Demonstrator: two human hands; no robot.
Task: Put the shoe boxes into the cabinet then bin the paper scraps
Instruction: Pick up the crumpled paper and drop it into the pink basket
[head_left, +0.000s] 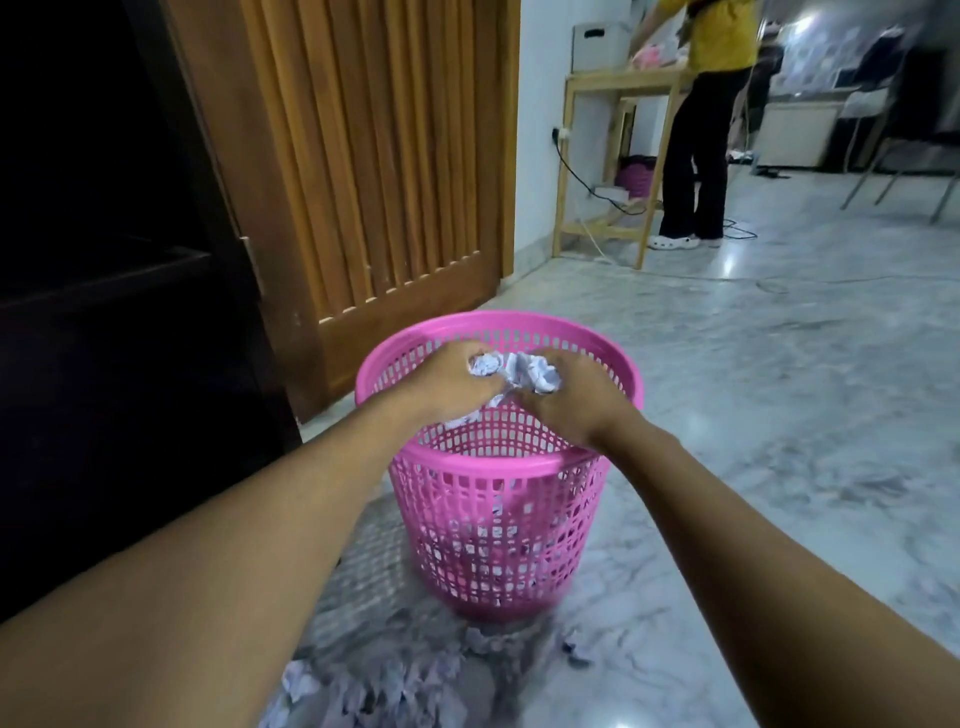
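Both hands are held together directly above the mouth of the pink bin (496, 470); the left hand (454, 382) and the right hand (566, 402) each curl their fingers round one shared paper wad (514, 371), which sits above the bin's opening, just inside its far rim.

To do this step well, I judge the hands should let go only while the wad is squarely over the opening, spreading the fingers downward so that no loose shred clings or drifts past the rim; the bin looks light, so knocking it should be avoided.

Counted: one bin under the hands; two hands; one wad held, made of about two crumpled lumps; more paper shows through the bin's mesh, too blurred to number; loose scraps (363, 691) lie on the floor in front of the bin's base, several, the exact count unclear.

The dark cabinet (104, 322) stands left of the bin; no shoe box shows in it. Far behind the bin, one person (701, 130) stands at one wooden table (623, 83) bearing one white box (597, 47).
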